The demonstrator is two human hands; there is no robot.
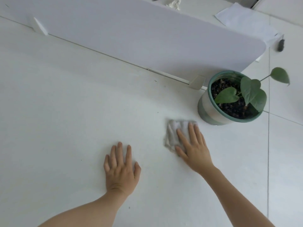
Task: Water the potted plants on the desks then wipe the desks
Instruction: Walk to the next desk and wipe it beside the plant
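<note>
Your left hand [120,169] lies flat, fingers [118,150] open, on the white desk [65,112], while your right hand [195,150] presses a crumpled grey cloth [172,133] with straight fingers near the potted plant [206,108].

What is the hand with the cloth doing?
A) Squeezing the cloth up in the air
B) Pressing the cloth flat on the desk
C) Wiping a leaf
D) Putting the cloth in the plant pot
B: the right hand lies with straight fingers on top of the grey cloth, which is flat on the white desk, just in front of the potted plant and apart from it.
</note>
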